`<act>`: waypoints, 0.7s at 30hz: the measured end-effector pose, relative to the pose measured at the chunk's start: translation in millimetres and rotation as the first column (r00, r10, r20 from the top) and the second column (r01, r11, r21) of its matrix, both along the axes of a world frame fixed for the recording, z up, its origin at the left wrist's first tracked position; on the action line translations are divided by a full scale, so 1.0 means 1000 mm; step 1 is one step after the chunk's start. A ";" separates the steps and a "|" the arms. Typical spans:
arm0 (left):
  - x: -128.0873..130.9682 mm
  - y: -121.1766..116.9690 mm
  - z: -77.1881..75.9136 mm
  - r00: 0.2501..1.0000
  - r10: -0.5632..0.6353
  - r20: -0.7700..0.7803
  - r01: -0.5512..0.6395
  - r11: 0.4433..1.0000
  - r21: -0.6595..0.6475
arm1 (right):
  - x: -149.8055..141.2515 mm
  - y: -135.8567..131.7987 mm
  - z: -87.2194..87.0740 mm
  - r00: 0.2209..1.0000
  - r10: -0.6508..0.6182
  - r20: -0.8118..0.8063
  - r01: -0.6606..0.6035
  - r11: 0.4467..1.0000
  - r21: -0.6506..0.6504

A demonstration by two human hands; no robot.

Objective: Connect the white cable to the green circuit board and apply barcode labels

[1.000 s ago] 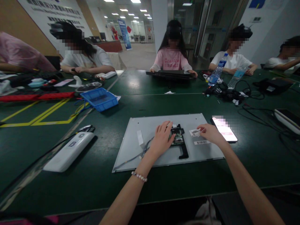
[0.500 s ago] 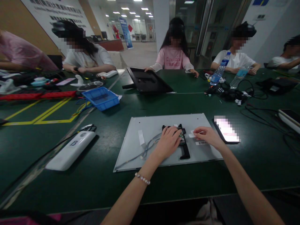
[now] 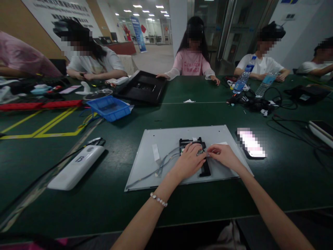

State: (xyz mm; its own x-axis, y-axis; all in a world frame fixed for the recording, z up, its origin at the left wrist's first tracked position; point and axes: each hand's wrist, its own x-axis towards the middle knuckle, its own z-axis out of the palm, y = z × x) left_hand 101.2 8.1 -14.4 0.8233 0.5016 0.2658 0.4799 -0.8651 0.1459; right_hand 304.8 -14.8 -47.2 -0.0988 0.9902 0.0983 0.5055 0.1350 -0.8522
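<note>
A flat grey-white panel lies on the green table, with a black plastic bracket and a small circuit board on it. Over the board and bracket rests my left hand, fingers stretched out and palm down, hiding much of both. My right hand is closed in a pinch just beside the left fingertips, at the bracket's right edge. Between its fingertips shows a small pale piece of tape. Grey-blue cables run from the board to the panel's lower left. A white strip lies on the panel.
A lit phone lies right of the panel, a white power bank to the left. Beyond are a blue tray, a black plastic housing touched by a person's hand, two bottles and tangled cables. Several people sit around.
My right hand has moved left with the tape, up to the left fingertips. My left hand stays on the board. Across the table, the black housing has been lowered and shifted left.
</note>
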 end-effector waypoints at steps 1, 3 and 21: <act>0.000 0.000 0.000 1.000 -0.007 0.001 0.007 1.000 0.000 | -0.001 -0.001 0.001 0.999 -0.014 0.038 0.013 1.000 0.018; 0.000 0.001 -0.001 1.000 -0.015 0.002 0.015 1.000 0.001 | -0.003 -0.004 0.005 0.991 -0.059 0.117 0.053 0.997 0.060; -0.001 0.001 0.002 0.999 0.028 0.021 -0.028 1.000 -0.013 | -0.003 -0.008 0.010 0.962 -0.010 0.272 -0.029 0.990 0.140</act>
State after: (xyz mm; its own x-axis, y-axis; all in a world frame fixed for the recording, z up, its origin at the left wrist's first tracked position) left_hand 99.7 8.8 -12.2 0.8033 0.5278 0.2760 0.5007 -0.8494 0.1671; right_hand 301.4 -22.7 -37.5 -0.1508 0.9670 0.2054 0.7130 0.2503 -0.6550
